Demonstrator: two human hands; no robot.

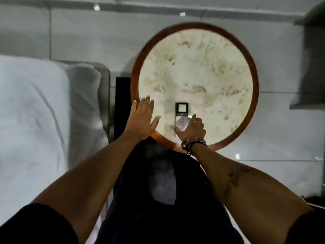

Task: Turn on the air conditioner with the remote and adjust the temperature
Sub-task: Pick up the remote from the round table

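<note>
Remote [182, 114] flat on table [253, 71], screen end away from the right grip [190, 128], lower half under its fingers. Right grip partly closed over remote, thumb at one long edge and fingers at the other; firm hold not confirmed, blur present. Left grip [141, 119] open, empty, flat above table edge, beside right grip, likely for balance. Judged stage: pickup only; switching on and temperature setting outstanding. Bed [31, 110] beyond left grip.
</note>
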